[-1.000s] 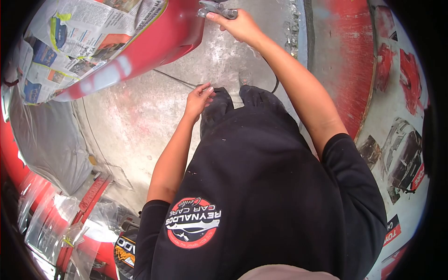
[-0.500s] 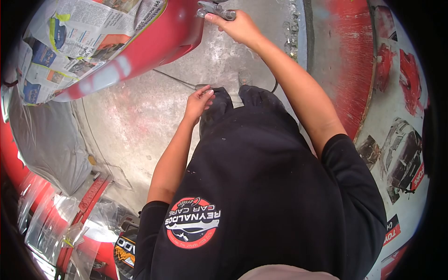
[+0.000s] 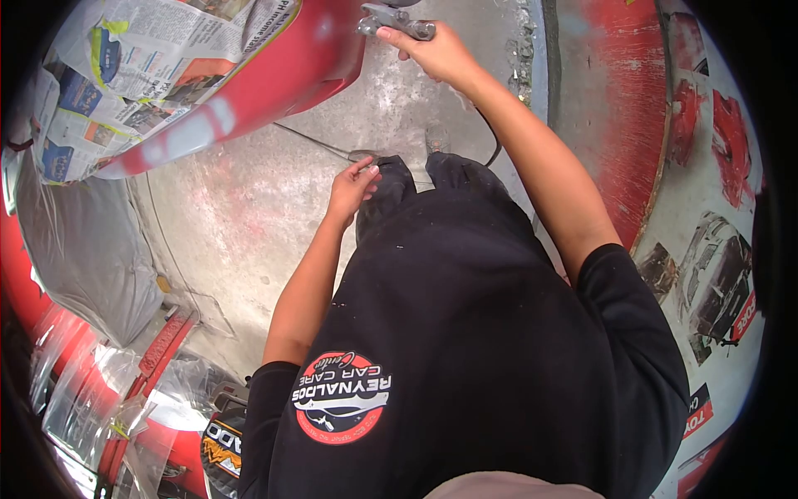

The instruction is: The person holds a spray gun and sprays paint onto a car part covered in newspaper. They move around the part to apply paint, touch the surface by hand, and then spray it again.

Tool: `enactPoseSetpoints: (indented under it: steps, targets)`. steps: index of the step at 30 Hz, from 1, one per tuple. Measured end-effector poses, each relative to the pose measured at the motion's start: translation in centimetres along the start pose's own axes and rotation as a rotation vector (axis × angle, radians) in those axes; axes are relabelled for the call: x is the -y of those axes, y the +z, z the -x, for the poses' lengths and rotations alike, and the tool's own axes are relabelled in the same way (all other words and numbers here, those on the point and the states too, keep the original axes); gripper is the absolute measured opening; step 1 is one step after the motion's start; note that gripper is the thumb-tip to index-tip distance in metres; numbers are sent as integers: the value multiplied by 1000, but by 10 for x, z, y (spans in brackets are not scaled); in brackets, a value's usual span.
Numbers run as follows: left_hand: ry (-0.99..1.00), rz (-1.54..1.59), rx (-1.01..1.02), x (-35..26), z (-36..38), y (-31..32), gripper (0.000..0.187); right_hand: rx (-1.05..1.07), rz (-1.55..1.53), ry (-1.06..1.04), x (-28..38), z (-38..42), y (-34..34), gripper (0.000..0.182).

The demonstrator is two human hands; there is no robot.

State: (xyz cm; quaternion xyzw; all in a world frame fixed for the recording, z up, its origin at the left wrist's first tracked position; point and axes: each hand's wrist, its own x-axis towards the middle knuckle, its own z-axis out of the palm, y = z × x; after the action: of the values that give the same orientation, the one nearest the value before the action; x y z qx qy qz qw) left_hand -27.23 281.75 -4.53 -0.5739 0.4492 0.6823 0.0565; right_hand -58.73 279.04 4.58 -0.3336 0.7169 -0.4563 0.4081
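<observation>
My right hand is wrapped round a spray gun at the top of the view. The gun's front end points left at a glossy red car body panel, with a small gap between them. Pale grey patches show on the lower part of that panel. Newspaper with yellow-green tape covers the area beyond its edge. My left hand hangs in front of my left leg, fingers loosely bent and apart, with nothing visible in it.
A dark hose runs below my right forearm. Grey sheeting hangs at left, above a red metal bar and clear plastic. A scuffed red curved surface and a wall with car pictures stand at right.
My right hand and the spray gun have shifted slightly right and down, a little away from the red panel. The left hand has hardly moved.
</observation>
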Motion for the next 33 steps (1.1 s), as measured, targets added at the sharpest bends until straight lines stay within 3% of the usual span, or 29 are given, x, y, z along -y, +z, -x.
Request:
enactPoseSetpoints:
  steps: [4, 10, 13, 19, 25, 30, 33]
  targets:
    - [-5, 14, -4, 3, 2, 0, 54, -1, -16, 89, -6, -3, -6, 62]
    - [-25, 5, 7, 3, 7, 2, 52, 47, 1, 11, 2, 3, -6, 60]
    - [-32, -4, 9, 4, 8, 2, 53, 110, 65, 113, 4, 3, -8, 62]
    - [-33, 4, 6, 9, 9, 1, 54, -2, 53, 90, -8, -3, -5, 62]
    - [-35, 31, -3, 15, 9, 3, 53, 8, 79, 36, -1, 1, -4, 63]
    - [-30, 17, 2, 14, 11, 2, 54, 118, 97, 132, 12, 8, -8, 62]
    - [-32, 13, 9, 13, 10, 1, 55, 60, 74, 94, 5, 5, -6, 62]
